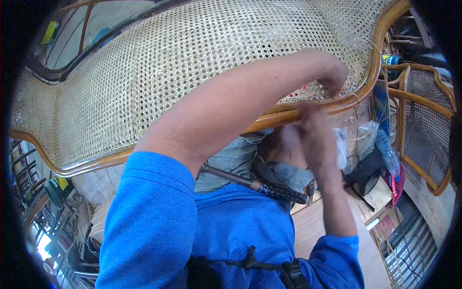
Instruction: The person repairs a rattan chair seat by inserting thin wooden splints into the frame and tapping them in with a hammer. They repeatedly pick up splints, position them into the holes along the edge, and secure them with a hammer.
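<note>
A woven cane panel in a curved, varnished wooden frame stretches across the view in front of me. My left arm reaches over it to the right. My left hand bends down at the panel's near right edge, fingers drawn together; whatever they hold is hidden. Just below, at the frame's near rail, my right hand is smeared by motion, so its fingers cannot be read. Small red bits lie on the cane beside my left hand. Across my lap rests a tool with a black patterned grip, its far end hidden by my left arm.
Another cane-and-wood piece stands at the right. Nearby are a clear plastic bottle, a plastic bag and dark cloth. Loose cane strands stick out near the frame's right corner. Chair frames crowd the far left.
</note>
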`<state>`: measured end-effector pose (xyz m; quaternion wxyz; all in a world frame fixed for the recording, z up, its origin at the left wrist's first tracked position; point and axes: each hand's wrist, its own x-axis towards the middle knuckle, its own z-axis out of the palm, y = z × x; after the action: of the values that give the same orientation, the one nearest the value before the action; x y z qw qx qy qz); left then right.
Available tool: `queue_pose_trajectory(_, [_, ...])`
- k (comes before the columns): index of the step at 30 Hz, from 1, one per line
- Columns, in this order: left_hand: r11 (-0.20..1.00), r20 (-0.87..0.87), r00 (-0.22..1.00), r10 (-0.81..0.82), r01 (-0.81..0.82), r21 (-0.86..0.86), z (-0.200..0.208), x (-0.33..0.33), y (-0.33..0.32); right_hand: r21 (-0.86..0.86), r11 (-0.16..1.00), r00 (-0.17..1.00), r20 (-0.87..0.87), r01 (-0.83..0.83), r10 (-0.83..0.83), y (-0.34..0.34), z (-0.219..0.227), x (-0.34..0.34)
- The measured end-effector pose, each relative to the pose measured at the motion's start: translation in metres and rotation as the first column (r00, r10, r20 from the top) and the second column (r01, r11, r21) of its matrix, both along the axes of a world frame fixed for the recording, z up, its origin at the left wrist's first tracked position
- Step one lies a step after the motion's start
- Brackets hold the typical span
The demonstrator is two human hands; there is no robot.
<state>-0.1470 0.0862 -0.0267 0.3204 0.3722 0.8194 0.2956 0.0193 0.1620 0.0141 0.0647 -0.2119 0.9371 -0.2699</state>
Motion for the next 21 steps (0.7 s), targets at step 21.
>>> queue_pose_trajectory(21, [0.975, 0.299, 0.954, 0.025, -0.089, 0.205, -0.016, 0.001, -0.021, 0.208, 0.962, 0.734, 0.623, 0.178, -0.271, 0.061, 0.082, 0.012])
